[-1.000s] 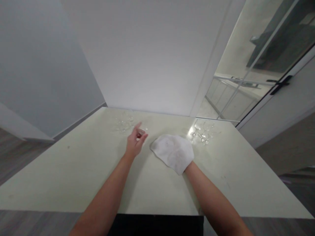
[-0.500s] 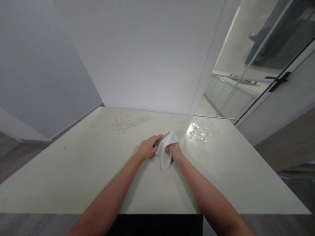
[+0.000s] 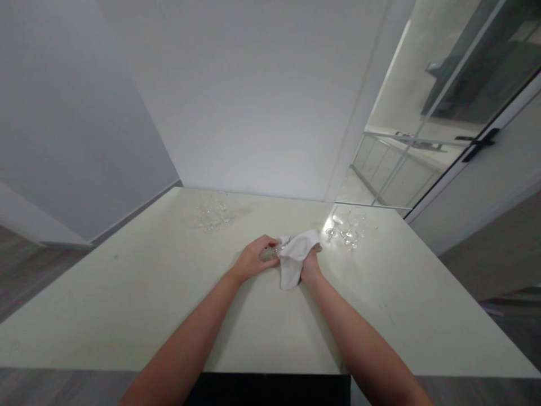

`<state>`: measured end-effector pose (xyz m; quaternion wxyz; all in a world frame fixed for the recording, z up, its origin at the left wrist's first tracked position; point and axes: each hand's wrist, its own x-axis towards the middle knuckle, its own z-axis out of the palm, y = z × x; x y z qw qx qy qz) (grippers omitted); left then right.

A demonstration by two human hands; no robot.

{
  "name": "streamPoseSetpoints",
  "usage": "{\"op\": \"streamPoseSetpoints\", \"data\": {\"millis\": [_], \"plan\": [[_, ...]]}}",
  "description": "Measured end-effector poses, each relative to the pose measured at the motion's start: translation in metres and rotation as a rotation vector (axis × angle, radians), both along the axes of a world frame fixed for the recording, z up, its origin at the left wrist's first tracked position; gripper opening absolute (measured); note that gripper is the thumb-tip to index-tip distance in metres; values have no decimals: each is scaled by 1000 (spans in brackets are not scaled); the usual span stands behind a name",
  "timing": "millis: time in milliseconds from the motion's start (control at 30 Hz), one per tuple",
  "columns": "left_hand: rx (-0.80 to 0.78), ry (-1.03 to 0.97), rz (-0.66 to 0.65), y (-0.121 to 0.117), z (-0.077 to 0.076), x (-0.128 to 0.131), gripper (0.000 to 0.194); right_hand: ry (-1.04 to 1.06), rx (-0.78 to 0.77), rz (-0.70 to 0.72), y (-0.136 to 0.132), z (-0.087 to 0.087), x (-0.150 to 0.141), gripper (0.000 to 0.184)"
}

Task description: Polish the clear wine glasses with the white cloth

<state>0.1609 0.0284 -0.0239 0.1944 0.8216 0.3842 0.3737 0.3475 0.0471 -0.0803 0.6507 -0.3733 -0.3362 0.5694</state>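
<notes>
In the middle of the table, my left hand [image 3: 252, 258] is closed around a clear glass [image 3: 269, 253], which lies on its side between thumb and fingers. Its far part is covered by a white cloth [image 3: 296, 255]. My right hand [image 3: 311, 267] grips that cloth from the right, with the fingers mostly hidden beneath the folds. One corner of the cloth hangs down toward me. Whether the right fingers also press on the glass through the fabric, I cannot tell.
Several clear stemmed glasses [image 3: 211, 216] stand at the back left of the pale table [image 3: 139, 316]. Several more stemmed glasses [image 3: 347, 230] stand at the back right, close beyond my right hand. A white wall [image 3: 253, 113] borders the far edge, with a glazed door [image 3: 422, 129] at right.
My right hand and the cloth have shifted to the right, and the cloth is spread wider. More of the glass now shows in my left hand, which has stayed nearly in place.
</notes>
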Motion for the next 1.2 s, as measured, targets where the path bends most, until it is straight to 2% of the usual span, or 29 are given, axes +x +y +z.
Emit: {"op": "streamPoseSetpoints", "data": {"millis": [133, 200, 267, 333, 433, 500, 567, 667, 733, 800, 900, 967, 1033, 1100, 1200], "plan": [[-67, -46, 5, 0, -1, 3, 29, 85, -91, -53, -4, 10, -3, 24], [-218, -131, 9, 0, -5, 4, 28, 82, -92, -60, -6, 14, -4, 23], [-403, -226, -2, 0, -8, 5, 36, 53, -81, -70, -8, 18, -4, 23], [-498, -283, -17, -1, -10, 6, 43, 31, -77, -91, -9, 20, -3, 23], [-366, -268, 1, -3, -8, 6, 43, 37, -110, -159, -5, 18, 0, 17], [-218, -194, 28, -6, -5, 7, 54, 52, -141, -213, -2, 16, 2, 14], [-144, -110, 42, -7, -3, 7, 55, 57, -147, -229, -1, 15, 4, 13], [-261, -139, 44, -4, -4, 7, 40, 16, -105, -170, -3, 15, 5, 18], [-415, -251, 55, 0, -7, 6, 41, -39, -37, -126, -6, 17, 5, 19], [-499, -336, 69, 3, -10, 3, 46, -79, 19, -86, -9, 20, 2, 19], [-375, -360, 75, 3, -9, -1, 44, -60, -12, -91, -13, 22, -2, 16], [-217, -295, 92, 0, -6, -1, 49, -7, -72, -95, -13, 22, -4, 16], [-124, -224, 130, -3, -3, 0, 49, 13, -104, -72, -13, 22, -3, 19], [-160, -241, 177, -3, -3, 2, 38, -56, -76, -69, -13, 22, 1, 20], [-418, -373, 214, 3, -6, 4, 40, -246, 45, -130, -13, 24, 7, 19]]}}
